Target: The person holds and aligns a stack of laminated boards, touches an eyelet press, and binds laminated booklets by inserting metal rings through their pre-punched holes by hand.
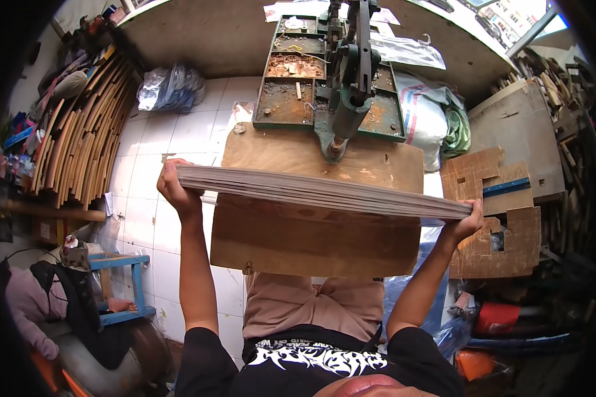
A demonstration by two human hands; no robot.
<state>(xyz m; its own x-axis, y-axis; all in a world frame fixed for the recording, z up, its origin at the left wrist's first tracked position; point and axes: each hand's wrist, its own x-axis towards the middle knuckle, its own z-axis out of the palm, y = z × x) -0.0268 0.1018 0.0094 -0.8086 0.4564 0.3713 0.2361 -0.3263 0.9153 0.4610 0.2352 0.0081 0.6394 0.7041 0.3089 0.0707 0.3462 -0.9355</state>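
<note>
A wide stack of thin, flat sheets (311, 192) is held edge-on above a brown wooden board (311, 245). My left hand (179, 188) grips its left end, fingers wrapped round the corner. At the right end my right hand (469, 221) is closed on the same stack, which tilts slightly down to the right. Beyond the stack, a dark metal press (351, 99) stands at the far edge of the board, its tip low over the wood. Part of the board is hidden behind the sheets.
Green compartment trays (281, 99) with debris flank the press. Many wooden strips (79, 132) lean at the left, above a blue stool frame (138, 284). White sacks (420, 119) and cut brown panels (470, 258) are at the right. White floor tiles (139, 178) show at the left.
</note>
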